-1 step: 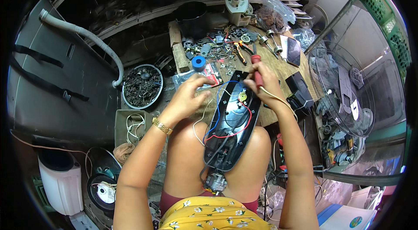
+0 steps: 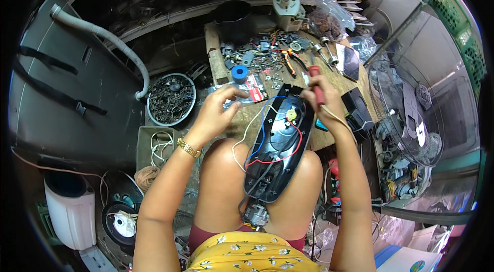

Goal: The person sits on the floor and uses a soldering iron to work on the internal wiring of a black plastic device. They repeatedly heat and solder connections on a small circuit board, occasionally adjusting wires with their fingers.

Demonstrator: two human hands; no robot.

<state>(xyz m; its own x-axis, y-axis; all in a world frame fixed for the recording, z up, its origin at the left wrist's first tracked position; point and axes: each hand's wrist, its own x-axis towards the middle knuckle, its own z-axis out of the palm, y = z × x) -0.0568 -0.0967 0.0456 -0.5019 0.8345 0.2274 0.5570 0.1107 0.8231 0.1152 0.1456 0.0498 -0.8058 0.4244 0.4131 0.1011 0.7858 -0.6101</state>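
Observation:
A long black plastic housing (image 2: pixel 288 161), its hollow side up, lies from my lap onto the table edge. Inside it are a small yellowish round part (image 2: pixel 292 114), a blue wire (image 2: pixel 263 130), a red wire (image 2: pixel 300 141) and a white wire (image 2: pixel 234 149). A grey metal motor (image 2: pixel 256 215) sits at its near end by my lap. My right hand (image 2: pixel 325 101) grips a red-handled soldering iron (image 2: pixel 315 81) above the housing's far right edge, its cord running along my forearm. My left hand (image 2: pixel 218 112) hovers open left of the housing, fingers slightly bent, holding nothing visible.
The wooden table (image 2: pixel 262 112) carries a blue tape roll (image 2: pixel 239 73), orange-black pliers (image 2: pixel 289 62), several small metal parts, a phone (image 2: pixel 351 62) and a black box (image 2: pixel 357 107). Right stands a wire fan guard (image 2: pixel 406 112); left, a basin of dark screws or scraps (image 2: pixel 171 99).
The whole view has shifted slightly, so the table things appear a little further right. My right hand still grips the soldering iron; my left stays open beside the housing.

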